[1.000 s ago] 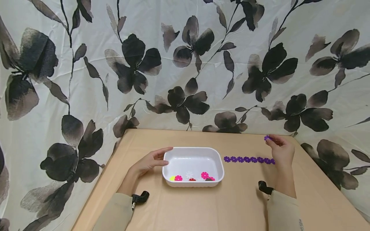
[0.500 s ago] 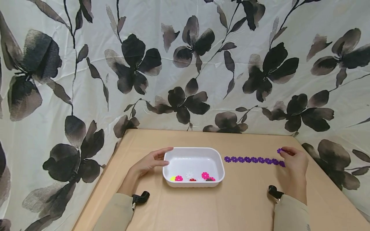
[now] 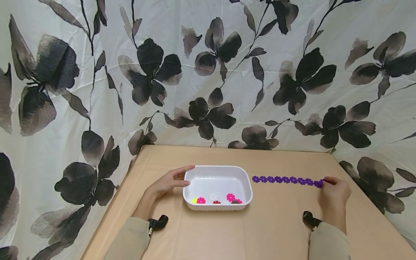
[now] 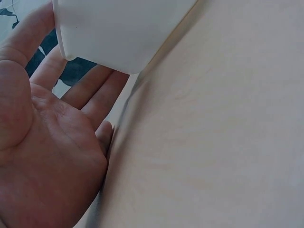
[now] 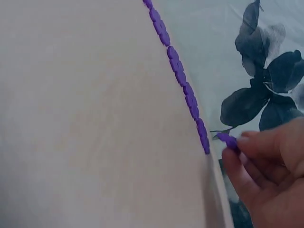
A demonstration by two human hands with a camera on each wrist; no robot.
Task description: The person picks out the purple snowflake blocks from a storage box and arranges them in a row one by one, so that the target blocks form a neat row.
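A row of small purple flower-shaped discs (image 3: 285, 179) lies right of the white tray (image 3: 216, 180); in the right wrist view the row (image 5: 178, 66) is seen nearly edge-on. My right hand (image 3: 336, 191) pinches one more purple disc (image 5: 227, 140) between thumb and fingertips. That disc is at the row's right end, just above the table; contact with the end disc cannot be told. My left hand (image 3: 167, 183) holds the tray's left end, thumb at the side and fingers around the far corner. In the left wrist view the tray's outer wall (image 4: 109, 33) hides some fingertips.
Inside the tray along its near side lie pink discs (image 3: 230, 197), a white disc (image 3: 212, 196), a yellow-green piece (image 3: 194, 200) and a partly hidden red one (image 3: 216, 202). Behind the tan table (image 3: 260, 231) hangs a flower-patterned cloth (image 3: 247, 83).
My right hand has moved right, then lowered with its purple disc to the row's end. More of the row's right end came into view. My left hand and the tray stay put.
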